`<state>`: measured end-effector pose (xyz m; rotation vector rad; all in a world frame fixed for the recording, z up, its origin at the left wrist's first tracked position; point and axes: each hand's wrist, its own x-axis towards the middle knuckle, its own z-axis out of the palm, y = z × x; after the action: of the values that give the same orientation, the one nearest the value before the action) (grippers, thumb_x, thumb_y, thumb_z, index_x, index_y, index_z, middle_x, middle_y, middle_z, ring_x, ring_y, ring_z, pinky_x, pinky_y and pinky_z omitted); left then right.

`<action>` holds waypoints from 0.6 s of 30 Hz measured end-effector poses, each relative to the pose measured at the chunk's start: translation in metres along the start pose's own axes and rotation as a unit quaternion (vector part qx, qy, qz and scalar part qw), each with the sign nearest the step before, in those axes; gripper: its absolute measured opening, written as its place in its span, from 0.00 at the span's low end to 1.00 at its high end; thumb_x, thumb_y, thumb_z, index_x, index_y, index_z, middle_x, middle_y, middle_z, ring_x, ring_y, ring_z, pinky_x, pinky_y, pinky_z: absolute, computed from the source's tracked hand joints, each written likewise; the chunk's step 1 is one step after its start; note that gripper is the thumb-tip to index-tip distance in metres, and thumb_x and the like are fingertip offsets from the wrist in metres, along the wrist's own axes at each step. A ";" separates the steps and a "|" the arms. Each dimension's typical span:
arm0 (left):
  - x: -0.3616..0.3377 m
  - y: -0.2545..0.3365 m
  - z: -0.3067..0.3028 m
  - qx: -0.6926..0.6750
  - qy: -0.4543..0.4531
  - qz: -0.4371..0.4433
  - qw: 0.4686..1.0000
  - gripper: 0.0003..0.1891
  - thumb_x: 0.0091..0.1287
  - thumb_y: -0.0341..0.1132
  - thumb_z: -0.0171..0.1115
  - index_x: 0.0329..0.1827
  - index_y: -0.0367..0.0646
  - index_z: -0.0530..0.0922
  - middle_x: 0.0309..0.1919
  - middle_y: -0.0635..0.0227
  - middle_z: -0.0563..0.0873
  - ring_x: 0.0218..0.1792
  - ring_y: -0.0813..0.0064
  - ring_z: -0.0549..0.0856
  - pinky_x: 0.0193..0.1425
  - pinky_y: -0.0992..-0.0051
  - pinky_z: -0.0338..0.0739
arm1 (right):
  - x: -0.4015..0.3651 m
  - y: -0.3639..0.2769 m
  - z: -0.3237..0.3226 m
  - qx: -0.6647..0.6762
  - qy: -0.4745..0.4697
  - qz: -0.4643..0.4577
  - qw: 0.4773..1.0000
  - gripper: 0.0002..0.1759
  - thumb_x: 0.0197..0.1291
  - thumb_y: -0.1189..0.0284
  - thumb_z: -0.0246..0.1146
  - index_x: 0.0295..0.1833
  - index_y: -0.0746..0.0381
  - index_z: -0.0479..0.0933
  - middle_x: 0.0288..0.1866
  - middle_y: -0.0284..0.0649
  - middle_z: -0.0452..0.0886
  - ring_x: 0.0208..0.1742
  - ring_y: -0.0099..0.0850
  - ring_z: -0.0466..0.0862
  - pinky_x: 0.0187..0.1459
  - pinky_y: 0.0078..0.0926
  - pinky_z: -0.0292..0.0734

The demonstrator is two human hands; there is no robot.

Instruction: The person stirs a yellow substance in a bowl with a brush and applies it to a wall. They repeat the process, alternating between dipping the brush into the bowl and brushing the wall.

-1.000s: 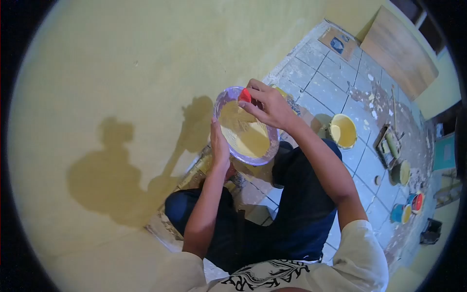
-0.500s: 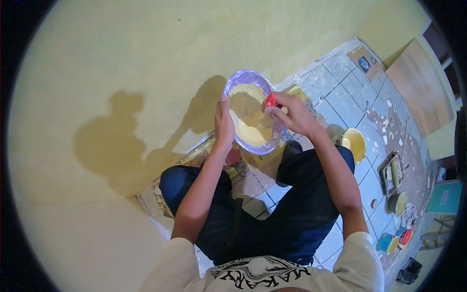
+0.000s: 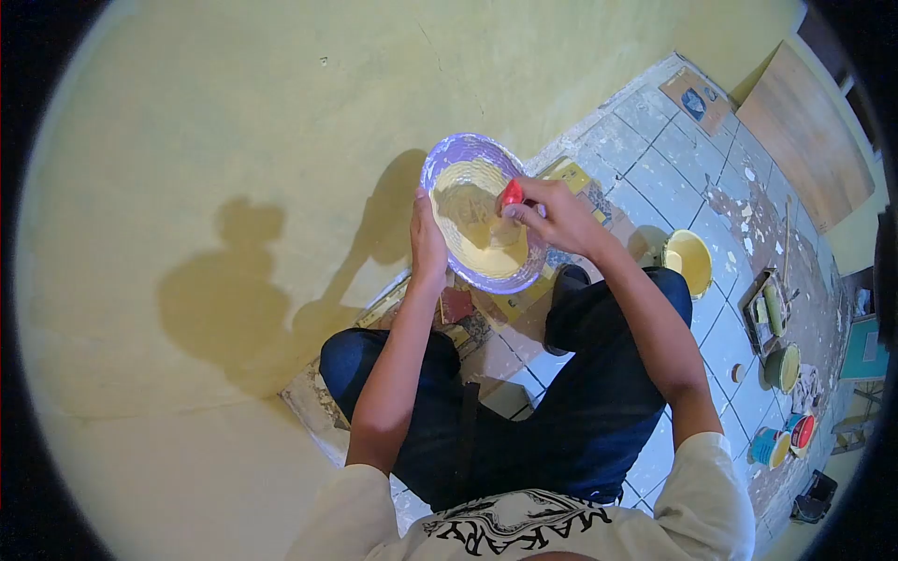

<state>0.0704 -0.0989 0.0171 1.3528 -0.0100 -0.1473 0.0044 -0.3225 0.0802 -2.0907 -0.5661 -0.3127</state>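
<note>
From where I stand, the bowl (image 3: 462,148) is the thing to worry about. It sits just above the middle of the frame, up off the floor (image 3: 659,164), with yellow paste (image 3: 494,262) gathered toward its lower side. The left hand (image 3: 428,238) has hold of it by its left side, fingers fairly straight along the outer wall; how far they reach underneath I cannot tell. If that is the only support, a hard push against the far side could twist the bowl and tip paste over the lower rim. A smeared, slick rim would make a slip likelier.

The right hand (image 3: 561,217) is closed around the red grip of a tool (image 3: 512,193), whose pale lower end is down in the bowl, its shape hard to make out. Those fingers are near the paste, so a deeper dip could well foul the grip and let it turn. A quick lift might fling drips onto the trousers (image 3: 599,365) or the shoe (image 3: 568,285), which lies just below and to the right. The tub (image 3: 700,251), at right of centre near the knee, looks easy to knock if that leg swings outward.
</note>
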 end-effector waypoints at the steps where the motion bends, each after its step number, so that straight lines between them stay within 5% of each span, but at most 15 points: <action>1: 0.001 0.000 -0.002 0.017 0.001 0.004 1.000 0.37 0.84 0.60 0.37 0.77 0.33 0.67 0.71 0.53 0.76 0.70 0.65 0.77 0.75 0.68 0.69 | 0.000 -0.003 -0.004 0.001 -0.001 0.000 1.000 0.12 0.72 0.67 0.64 0.48 0.66 0.80 0.39 0.45 0.84 0.37 0.36 0.83 0.43 0.35 0.77; 6: -0.004 0.010 -0.002 0.024 0.004 -0.011 1.000 0.41 0.83 0.64 0.37 0.81 0.34 0.62 0.76 0.53 0.71 0.75 0.62 0.72 0.79 0.66 0.64 | -0.002 0.008 -0.018 0.155 0.166 0.102 0.969 0.15 0.76 0.65 0.62 0.50 0.68 0.82 0.37 0.39 0.86 0.34 0.23 0.84 0.39 0.26 0.81; 9: -0.004 0.013 -0.004 -0.007 0.020 -0.014 1.000 0.40 0.83 0.62 0.36 0.81 0.35 0.61 0.76 0.54 0.71 0.75 0.63 0.72 0.79 0.67 0.64 | -0.001 0.019 -0.022 0.228 0.237 0.106 0.938 0.16 0.78 0.65 0.61 0.50 0.69 0.82 0.39 0.39 0.86 0.34 0.23 0.84 0.39 0.24 0.81; 18: -0.003 0.036 -0.016 -0.052 0.061 0.030 0.996 0.40 0.83 0.63 0.33 0.84 0.37 0.55 0.79 0.53 0.67 0.77 0.62 0.70 0.80 0.66 0.63 | -0.016 0.028 -0.027 0.329 0.171 0.173 0.912 0.15 0.74 0.70 0.64 0.53 0.74 0.81 0.47 0.47 0.87 0.49 0.34 0.90 0.56 0.31 0.87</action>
<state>0.0723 -0.0755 0.0485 1.2548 0.0595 -0.0131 0.0048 -0.3622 0.0682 -1.3974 -0.0560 -0.2305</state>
